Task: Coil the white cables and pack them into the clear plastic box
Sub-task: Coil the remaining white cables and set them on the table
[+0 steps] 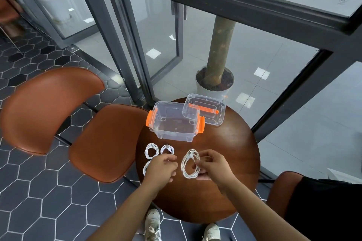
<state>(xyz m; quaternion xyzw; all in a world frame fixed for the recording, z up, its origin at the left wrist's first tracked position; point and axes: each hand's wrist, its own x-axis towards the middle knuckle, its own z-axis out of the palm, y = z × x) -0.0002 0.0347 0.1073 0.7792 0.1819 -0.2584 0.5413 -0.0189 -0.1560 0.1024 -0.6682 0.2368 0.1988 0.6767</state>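
On the round wooden table (225, 152) stands the clear plastic box (174, 121) with orange latches, open and with nothing in it. Its clear lid (207, 110) lies behind it to the right. Two small coiled white cables (151, 150) (167, 149) lie side by side in front of the box. A third coil (146, 168) is partly hidden under my left hand (161, 166), whose fingers are curled over the table. My right hand (212, 164) pinches a larger white coil (190, 164) at its right side.
Two brown leather chairs (101, 143) stand left of the table, another (282, 188) at the right. A potted tree (215, 82) and dark-framed glass doors are behind. My shoes (152, 225) show on the hexagon tile floor below the table edge.
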